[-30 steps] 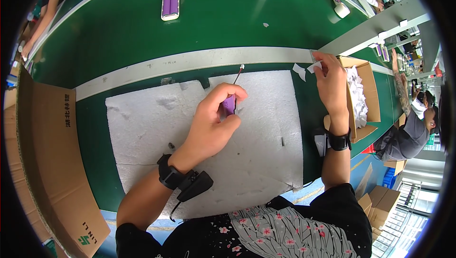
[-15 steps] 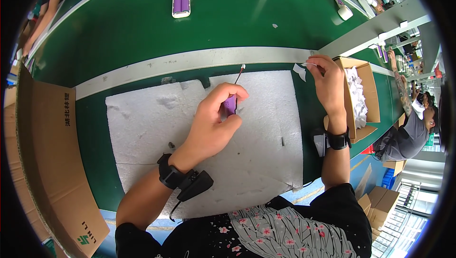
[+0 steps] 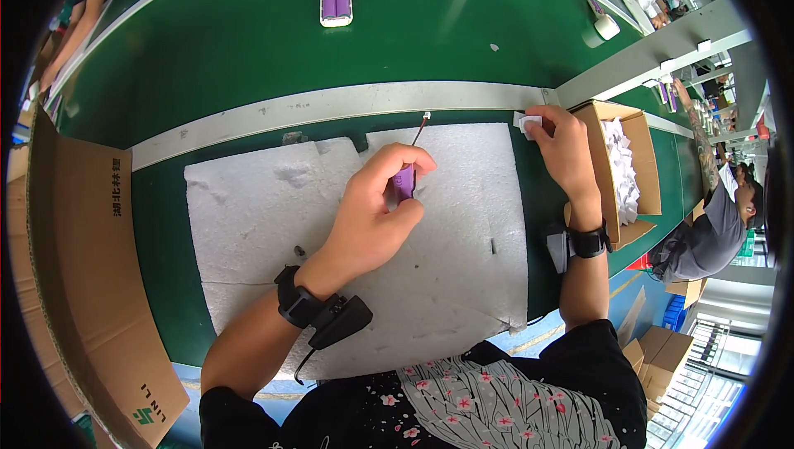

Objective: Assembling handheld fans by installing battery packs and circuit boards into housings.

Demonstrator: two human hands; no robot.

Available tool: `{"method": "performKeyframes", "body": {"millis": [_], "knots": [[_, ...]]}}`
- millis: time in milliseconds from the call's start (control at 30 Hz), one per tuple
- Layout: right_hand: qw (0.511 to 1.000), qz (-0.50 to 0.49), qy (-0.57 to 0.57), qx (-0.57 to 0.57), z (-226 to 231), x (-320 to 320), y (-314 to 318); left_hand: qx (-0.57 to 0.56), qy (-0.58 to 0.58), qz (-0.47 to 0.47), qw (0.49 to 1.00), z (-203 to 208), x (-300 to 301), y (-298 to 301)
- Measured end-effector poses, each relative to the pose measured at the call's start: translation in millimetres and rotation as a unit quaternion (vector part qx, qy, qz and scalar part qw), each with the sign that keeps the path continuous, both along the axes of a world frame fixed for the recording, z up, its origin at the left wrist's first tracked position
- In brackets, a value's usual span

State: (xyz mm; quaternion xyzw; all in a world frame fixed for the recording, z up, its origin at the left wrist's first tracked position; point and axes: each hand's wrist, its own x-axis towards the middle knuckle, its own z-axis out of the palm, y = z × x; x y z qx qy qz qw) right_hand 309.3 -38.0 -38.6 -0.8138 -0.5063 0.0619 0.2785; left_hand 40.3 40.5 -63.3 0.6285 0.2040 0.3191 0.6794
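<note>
My left hand (image 3: 368,209) is closed around a purple battery pack (image 3: 404,183) above the white foam sheet (image 3: 447,250). A thin dark and red lead (image 3: 420,132) runs up from the pack to a small white connector (image 3: 428,115). Off to the right, the thumb and fingers of my right hand (image 3: 566,151) pinch a small white paper piece (image 3: 532,124) at the far edge of the bench. Part of the piece is hidden by the fingertips. Just beside that hand stands an open cardboard box (image 3: 648,164) holding crumpled white paper scraps (image 3: 622,172).
Beyond a pale metal rail (image 3: 331,102), a green surface carries a white device (image 3: 337,2) with purple cells showing and another white device (image 3: 606,27). A large cardboard box (image 3: 91,226) borders the left side. Co-workers sit at the right; another person's arm shows far left.
The white devices beyond the rail have shifted slightly right. My right hand has moved a little left and down, and its paper piece now lies flatter at the fingertips. My left hand barely moved.
</note>
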Motion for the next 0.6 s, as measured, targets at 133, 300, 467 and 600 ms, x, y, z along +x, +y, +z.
{"method": "performKeyframes", "body": {"millis": [133,300,467,600], "knots": [[0.999,0.011,-0.029,-0.020,1.9,0.3,-1.2,0.001,0.003,-0.002,1.000,-0.2,0.0,0.2],[0.998,0.006,-0.056,-0.008,-3.3,1.6,-1.8,0.008,0.006,-0.004,1.000,-1.6,-0.2,0.5],[0.999,0.018,-0.038,-0.018,-4.3,6.0,-3.5,0.010,0.000,-0.003,1.000,-1.3,0.7,0.5],[0.999,0.002,-0.022,-0.024,-0.8,1.1,-2.0,0.010,-0.003,-0.003,1.000,-2.9,0.1,0.6]]}}
